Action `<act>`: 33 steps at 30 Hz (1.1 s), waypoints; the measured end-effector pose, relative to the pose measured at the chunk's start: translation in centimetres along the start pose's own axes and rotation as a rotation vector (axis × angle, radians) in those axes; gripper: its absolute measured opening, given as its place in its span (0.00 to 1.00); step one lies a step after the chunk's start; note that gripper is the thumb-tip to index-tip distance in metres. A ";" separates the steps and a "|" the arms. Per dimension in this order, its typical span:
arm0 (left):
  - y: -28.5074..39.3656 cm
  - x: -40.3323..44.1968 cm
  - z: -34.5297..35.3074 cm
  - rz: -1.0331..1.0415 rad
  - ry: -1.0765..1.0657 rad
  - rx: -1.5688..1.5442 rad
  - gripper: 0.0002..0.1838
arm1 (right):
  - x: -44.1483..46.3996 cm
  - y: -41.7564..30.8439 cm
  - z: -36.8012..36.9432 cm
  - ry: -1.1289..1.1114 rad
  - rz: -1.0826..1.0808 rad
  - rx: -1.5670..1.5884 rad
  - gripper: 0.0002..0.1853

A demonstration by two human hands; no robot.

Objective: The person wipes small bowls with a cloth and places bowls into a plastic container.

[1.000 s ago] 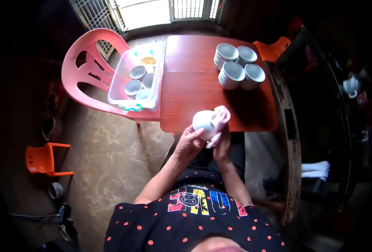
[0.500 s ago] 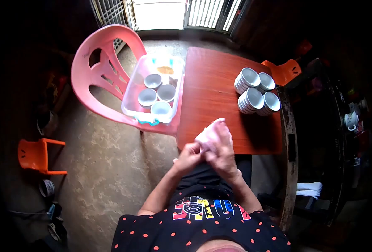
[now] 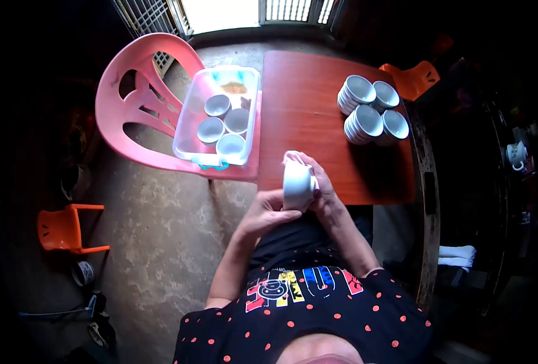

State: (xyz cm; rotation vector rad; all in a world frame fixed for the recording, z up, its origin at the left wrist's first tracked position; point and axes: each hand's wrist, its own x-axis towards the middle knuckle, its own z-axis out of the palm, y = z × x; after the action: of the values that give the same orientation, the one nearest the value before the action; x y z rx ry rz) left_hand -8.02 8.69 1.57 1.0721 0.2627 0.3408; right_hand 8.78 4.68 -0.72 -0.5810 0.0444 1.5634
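A white bowl is held on its side between my hands, over the near edge of the red table. My left hand grips its lower left side, thumb along the bottom. Behind the bowl, on its right, my right hand is closed on a pale pink cloth that shows at the top of the bowl. Four-way grouped stacks of white bowls stand at the table's right side. To the left, a clear plastic bin holds several bowls.
The bin rests on a pink plastic chair against the table's left edge. A small orange chair stands on the floor at far left, and another orange chair is beyond the stacks. A wooden frame runs along the table's right.
Half a second ago the cloth covered the front between my hands; now the bowl's white outside faces left in view and the cloth is mostly behind it. The camera view has also shifted.
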 end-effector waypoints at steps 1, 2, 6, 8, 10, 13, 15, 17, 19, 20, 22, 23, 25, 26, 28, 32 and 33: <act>1.0 0.0 0.1 -0.006 -0.009 -0.170 0.17 | -0.6 -0.8 0.6 -0.033 -0.105 -0.300 0.20; 1.5 0.0 0.1 -0.011 -0.015 -0.339 0.20 | -1.4 -1.6 1.4 -0.067 -0.207 -0.599 0.21; -0.4 1.1 2.0 -0.016 0.029 -0.342 0.20 | -3.7 -2.9 -0.1 -0.098 -0.291 -0.572 0.19; -1.2 1.9 3.3 -0.019 -0.008 -0.333 0.21 | -5.1 -2.1 -2.0 0.148 -0.221 -0.071 0.18; -2.5 2.8 4.8 -0.047 0.052 -0.304 0.23 | -6.7 -2.3 -4.0 0.258 -0.236 0.041 0.18; -4.7 4.6 7.2 -0.127 0.297 -0.084 0.31 | -9.9 -4.6 -5.6 0.376 -0.436 -0.123 0.20; -5.3 6.2 11.0 -0.043 0.329 -0.115 0.33 | -12.4 -5.5 -5.3 0.401 -0.531 -0.374 0.20; -6.7 7.4 12.3 -0.014 0.326 -0.123 0.33 | -14.8 -4.4 -5.8 0.229 -0.554 -0.595 0.18; -7.0 8.5 11.6 -0.156 0.234 -0.345 0.34 | -15.9 -2.6 -6.4 0.073 -0.911 -1.065 0.17; -5.7 9.1 13.2 -0.171 0.230 -0.297 0.33 | -16.3 -2.5 -6.9 0.046 -1.139 -1.331 0.18; -6.2 9.7 13.1 -0.265 0.235 -0.346 0.31 | -17.6 -3.8 -8.7 0.035 -1.335 -1.805 0.22; -6.4 10.0 13.3 -0.292 0.242 -0.293 0.30 | -18.0 -4.2 -9.6 0.078 -1.302 -1.878 0.24; -6.9 10.7 14.5 -0.330 0.234 -0.298 0.26 | -19.0 -4.8 -10.6 0.026 -1.169 -1.924 0.28; -7.2 10.9 15.0 -0.383 0.215 -0.360 0.24 | -19.7 -5.0 -10.7 -0.059 -1.063 -1.889 0.31; -7.9 11.4 15.3 -0.561 0.276 -0.555 0.19 | -20.5 -5.4 -10.4 -0.174 -1.174 -1.728 0.35; -8.6 12.0 17.2 -0.481 0.337 -0.469 0.19 | -20.9 -7.4 -10.2 -0.002 -1.031 -1.980 0.28; -8.5 12.2 17.6 -0.501 0.308 -0.438 0.19 | -21.5 -7.5 -9.3 0.078 -0.987 -1.949 0.24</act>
State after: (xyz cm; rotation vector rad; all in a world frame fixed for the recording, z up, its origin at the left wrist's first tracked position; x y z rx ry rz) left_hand 10.90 -4.46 1.51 0.4924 0.6834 0.0988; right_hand 18.21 -17.87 1.88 -1.7355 -1.5881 0.1465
